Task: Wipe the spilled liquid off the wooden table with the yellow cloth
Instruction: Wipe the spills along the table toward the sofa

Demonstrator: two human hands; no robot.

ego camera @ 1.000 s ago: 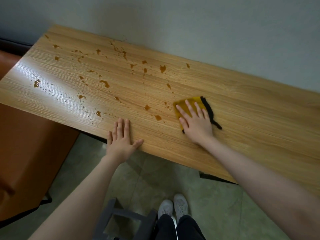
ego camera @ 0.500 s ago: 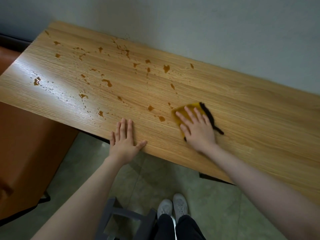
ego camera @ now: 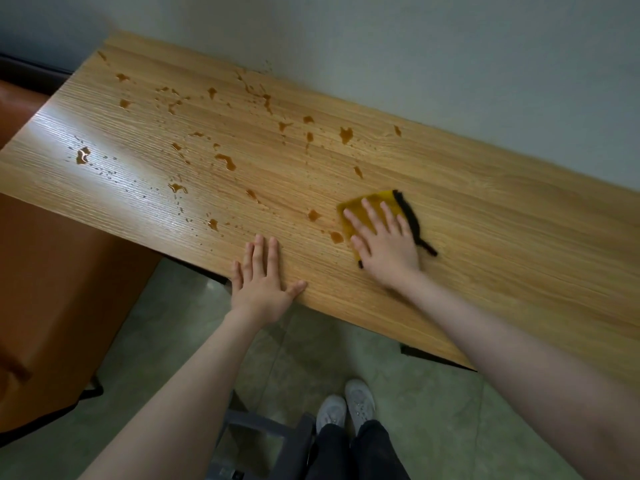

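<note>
The wooden table (ego camera: pixel 485 237) stands against a pale wall. My right hand (ego camera: pixel 384 244) presses flat, fingers spread, on the yellow cloth (ego camera: pixel 372 206) near the front edge, just right of the nearest brown drops (ego camera: pixel 313 214). My left hand (ego camera: pixel 259 282) lies open on the edge. A fast sweep could smear the drops or push them off.

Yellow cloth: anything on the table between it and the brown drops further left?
Nothing visible. The right hand presses the yellow cloth flat; only bare wooden table lies toward the spilled drops. The left hand rests at the near edge, beside that path.
</note>
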